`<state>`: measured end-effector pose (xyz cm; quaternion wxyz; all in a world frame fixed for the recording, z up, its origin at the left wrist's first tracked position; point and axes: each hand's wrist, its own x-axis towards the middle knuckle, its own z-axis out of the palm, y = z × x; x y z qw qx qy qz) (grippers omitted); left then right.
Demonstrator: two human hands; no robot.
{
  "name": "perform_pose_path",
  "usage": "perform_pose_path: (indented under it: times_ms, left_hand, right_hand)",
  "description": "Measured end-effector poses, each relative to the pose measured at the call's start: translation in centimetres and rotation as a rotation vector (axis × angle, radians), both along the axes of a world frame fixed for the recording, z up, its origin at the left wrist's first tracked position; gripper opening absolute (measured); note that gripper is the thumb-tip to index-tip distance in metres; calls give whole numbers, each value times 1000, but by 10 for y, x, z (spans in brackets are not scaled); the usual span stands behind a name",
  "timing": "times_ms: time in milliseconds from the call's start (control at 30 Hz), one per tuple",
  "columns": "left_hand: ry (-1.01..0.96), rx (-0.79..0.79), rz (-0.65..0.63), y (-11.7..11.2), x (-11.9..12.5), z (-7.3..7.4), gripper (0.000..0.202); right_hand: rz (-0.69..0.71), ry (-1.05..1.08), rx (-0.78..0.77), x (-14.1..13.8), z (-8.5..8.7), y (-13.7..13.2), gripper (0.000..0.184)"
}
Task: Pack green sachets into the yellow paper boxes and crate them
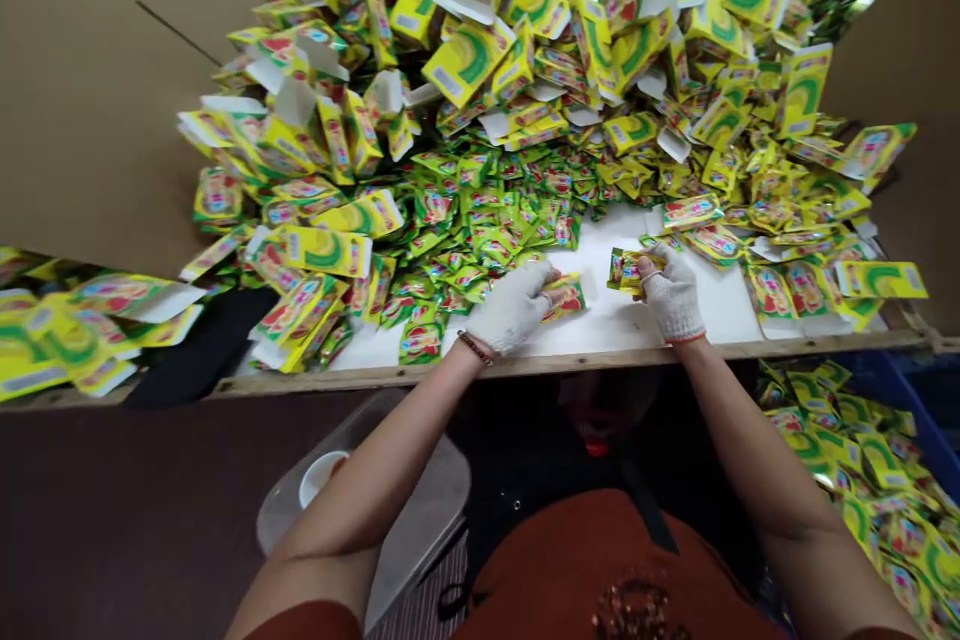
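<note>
My left hand (514,305), in a white knit glove, is closed around a small yellow-green carton (568,295) whose white flap points right. Across a short gap, my right hand (671,290), gloved too with bare fingertips, pinches a few small yellow and green sachets (624,270). Both hands are just above the white tabletop (592,335) near its front edge. Beyond my left hand spreads a heap of green sachets (487,210). Yellow sachets (772,190) lie past my right hand, along with several cartons.
A high pile of open yellow cartons (469,60) fills the back. Cardboard walls (90,90) stand at the sides. A wooden strip (420,373) edges the table. At lower right, a blue bin (919,400) holds filled packs. A grey stool (427,500) with a white cup (319,475) is below left.
</note>
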<state>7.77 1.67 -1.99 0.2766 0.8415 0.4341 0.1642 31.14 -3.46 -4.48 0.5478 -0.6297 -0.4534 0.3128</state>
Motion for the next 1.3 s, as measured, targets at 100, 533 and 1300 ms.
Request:
perform_pose_path:
  times_ms: [100,533,1300]
  left_hand:
    - [271,178,-98,-8,22,-6,55]
    - [387,288,46,-12,74,-10,57]
    - [-59,371,-231,5,56,-41,39]
  right_hand:
    - [-18,-50,6,3,-1,0,35]
    - [-142,-245,157,-3,-7,4,22]
    - [155,-1005,-134,-19,22,-2,18]
